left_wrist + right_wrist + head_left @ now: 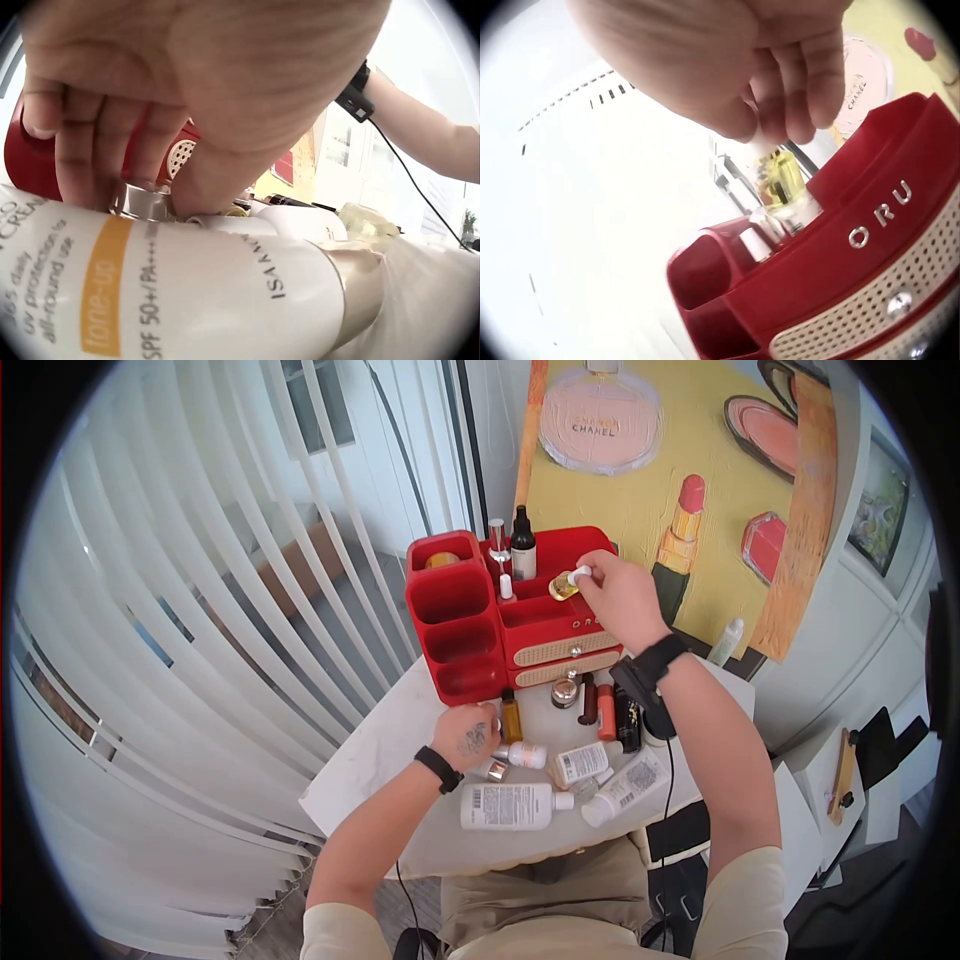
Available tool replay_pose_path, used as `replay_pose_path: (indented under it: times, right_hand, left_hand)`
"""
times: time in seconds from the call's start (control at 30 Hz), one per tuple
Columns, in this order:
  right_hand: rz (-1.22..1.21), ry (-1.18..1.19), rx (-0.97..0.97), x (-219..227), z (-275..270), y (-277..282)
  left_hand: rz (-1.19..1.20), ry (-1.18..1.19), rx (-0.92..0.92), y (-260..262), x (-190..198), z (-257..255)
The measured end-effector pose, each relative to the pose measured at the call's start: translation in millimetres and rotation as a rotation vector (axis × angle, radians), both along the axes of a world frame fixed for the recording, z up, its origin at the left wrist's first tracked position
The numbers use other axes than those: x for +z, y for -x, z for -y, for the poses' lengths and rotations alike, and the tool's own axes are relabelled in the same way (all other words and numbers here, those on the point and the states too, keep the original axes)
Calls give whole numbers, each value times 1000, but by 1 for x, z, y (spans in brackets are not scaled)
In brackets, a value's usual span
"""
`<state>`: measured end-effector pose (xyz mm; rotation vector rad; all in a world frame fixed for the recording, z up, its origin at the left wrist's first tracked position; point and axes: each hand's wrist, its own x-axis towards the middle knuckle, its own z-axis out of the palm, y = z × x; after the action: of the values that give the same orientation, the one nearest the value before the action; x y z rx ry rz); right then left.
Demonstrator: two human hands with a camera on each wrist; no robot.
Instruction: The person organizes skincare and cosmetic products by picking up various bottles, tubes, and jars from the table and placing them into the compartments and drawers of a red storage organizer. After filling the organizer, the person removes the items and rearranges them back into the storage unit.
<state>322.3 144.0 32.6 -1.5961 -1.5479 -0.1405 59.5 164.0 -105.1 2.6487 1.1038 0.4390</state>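
My right hand [622,600] pinches the white cap of a small glass bottle of yellow liquid [782,178], which hangs tilted over the front compartment of the red organizer [455,600]. In the left wrist view, the fingers and thumb of my left hand [470,734] close round a silver-coloured cap [142,202]; a white tone-up cream tube [210,289] in front hides what lies below it. An amber bottle [511,718] is right beside this hand in the head view. A white-capped small bottle [505,588] and a dark spray bottle [523,545] stand in the organizer.
A large white bottle [507,807], a white tube [628,788], a labelled clear bottle [583,763] and a small jar [564,693] lie about the white table [345,775]. Behind the organizer leans a yellow painting [600,490]. Vertical blinds [190,640] hang at the left.
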Motion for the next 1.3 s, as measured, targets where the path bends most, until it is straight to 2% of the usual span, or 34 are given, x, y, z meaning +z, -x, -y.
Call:
replay_pose_path:
  times: [0.07,0.2,0.43,0.57,0.63,0.77,0.87,1.03,1.1,1.17,1.3]
  right_hand:
    - [75,-77,-94,0,-20,0]
    - [71,-57,-61,-11,-51,-3]
    - [218,145,-41,-20,-60,14]
    - [220,135,-33,-18,-62,19]
    - [312,141,-76,-15,-64,16]
    - [326,138,-141,-12,-65,10]
    - [316,249,-108,-7,-55,9]
    - [140,82,-74,-3,-28,-3]
    - [82,90,-67,-2,-6,-10]
    - [-143,77,-9,-10,20,-15]
    - [-342,-57,61,-36,71,-13]
  left_hand:
    - [18,-4,9,-1,-2,0]
    - [100,-19,52,6,6,0]
    - [286,-42,42,21,51,13]
    - [374,-76,44,23,48,16]
    - [365,-68,48,22,52,20]
    - [391,-66,-2,18,54,22]
    - [432,-80,-11,7,67,24]
    - [511,-109,-46,-12,91,15]
    - [537,-211,-37,-23,101,6]
    - [521,-180,-40,-36,114,-6]
    - [545,-343,-82,-66,124,-37]
